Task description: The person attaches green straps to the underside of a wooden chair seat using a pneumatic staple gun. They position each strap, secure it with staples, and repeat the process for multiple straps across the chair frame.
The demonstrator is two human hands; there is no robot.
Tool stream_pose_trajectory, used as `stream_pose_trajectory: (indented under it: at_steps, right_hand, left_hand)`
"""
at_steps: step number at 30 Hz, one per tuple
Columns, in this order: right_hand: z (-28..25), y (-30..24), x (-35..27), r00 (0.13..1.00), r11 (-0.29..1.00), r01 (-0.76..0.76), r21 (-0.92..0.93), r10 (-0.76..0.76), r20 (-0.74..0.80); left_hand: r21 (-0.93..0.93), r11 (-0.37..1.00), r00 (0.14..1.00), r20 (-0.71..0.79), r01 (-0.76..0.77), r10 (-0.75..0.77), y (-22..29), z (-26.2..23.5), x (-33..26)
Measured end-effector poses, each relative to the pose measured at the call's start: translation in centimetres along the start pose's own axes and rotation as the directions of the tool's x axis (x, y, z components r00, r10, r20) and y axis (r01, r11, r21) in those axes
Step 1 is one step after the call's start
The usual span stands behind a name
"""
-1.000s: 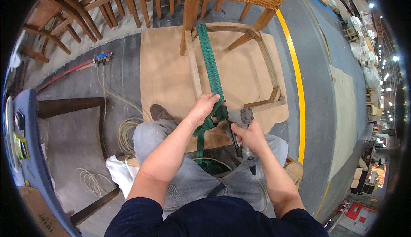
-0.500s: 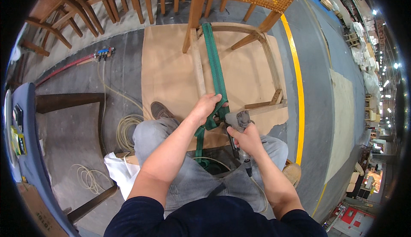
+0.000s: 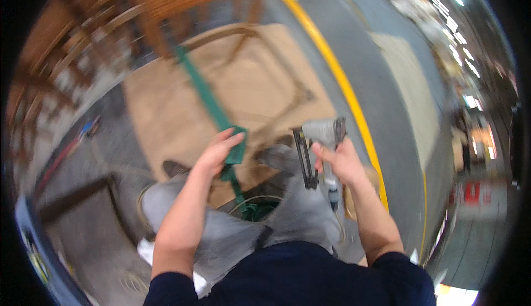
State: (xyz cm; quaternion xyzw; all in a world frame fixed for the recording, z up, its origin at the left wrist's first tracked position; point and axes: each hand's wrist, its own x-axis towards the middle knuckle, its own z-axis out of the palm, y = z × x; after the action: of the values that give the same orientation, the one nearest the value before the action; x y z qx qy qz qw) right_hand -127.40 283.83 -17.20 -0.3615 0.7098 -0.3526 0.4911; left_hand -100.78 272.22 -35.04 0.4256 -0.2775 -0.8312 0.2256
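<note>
My left hand point(image 3: 220, 152) grips a green webbing strap point(image 3: 202, 91) that runs taut from my lap to a wooden chair frame point(image 3: 265, 68) lying on a brown board. My right hand point(image 3: 338, 159) holds a grey staple gun point(image 3: 321, 145) with a black magazine, raised to the right of the strap and apart from it. A coil of the green strap point(image 3: 253, 211) lies between my knees. The picture is blurred by motion.
The brown board point(image 3: 166, 112) lies on the grey floor, with a yellow floor line point(image 3: 354, 101) to its right. Wooden chairs point(image 3: 83, 35) stand stacked at the upper left. A blue object point(image 3: 38, 250) and a dark wooden rail point(image 3: 72, 201) are at the left.
The view has swung, shifting the scene leftward. My right hand has drawn the staple gun away to the right of the strap. My left hand keeps its hold on the strap.
</note>
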Motion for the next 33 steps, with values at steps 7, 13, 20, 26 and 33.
stream_pose_trajectory:
  at_steps: [7,13,20,26,33]
  right_hand:
    - [-17.2,6.7,-6.4,0.85,0.945,-0.132,0.3,0.263,-0.455]
    - [-21.0,22.1,-9.6,0.75,0.728,-0.233,0.645,0.557,-0.357]
    - [-22.7,27.6,-8.9,0.698,0.863,-0.388,0.325,0.505,-0.508]
    - [-22.1,25.7,-7.8,0.689,0.697,-0.624,-0.354,0.276,-0.67]
    - [-22.4,30.3,-16.9,0.586,0.563,-0.713,-0.418,0.152,-0.796]
  left_hand:
    - [0.751,0.542,0.818,-0.005,-0.377,0.575,-3.7,2.2,3.6]
    - [0.767,0.592,0.897,-0.05,-0.248,0.44,-4.0,4.0,2.6]
    - [0.692,0.702,0.907,-0.168,-0.17,0.386,-3.9,4.4,1.2]
    - [0.728,0.655,0.862,-0.182,-0.205,0.473,-4.8,3.1,-1.9]
    - [0.814,0.581,0.849,-0.302,-0.007,0.434,-8.6,2.5,-7.4]
